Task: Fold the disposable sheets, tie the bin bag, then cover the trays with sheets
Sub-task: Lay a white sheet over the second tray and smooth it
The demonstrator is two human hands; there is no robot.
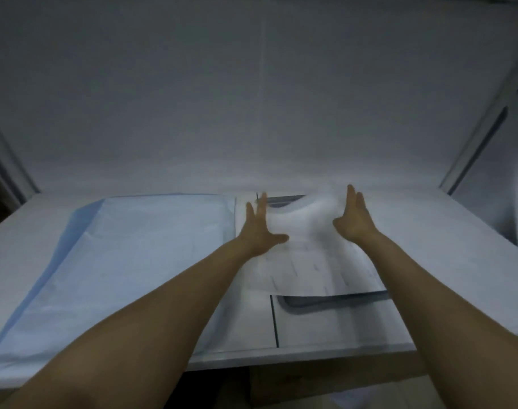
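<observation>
White counter [434,240]: left hand [259,228] at eleven o'clock and right hand [355,221] at one, fingers spread, flank a white sheet [305,255] draped lengthwise over the tray [334,299], equally near.

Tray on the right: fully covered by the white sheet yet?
Partly covered. The white sheet lies over the middle of the tray, whose near and far rims show bare.

On the table [458,231], a spread sheet [119,261] lies left of a tray [340,299], which a second sheet [307,261] partly covers.
</observation>
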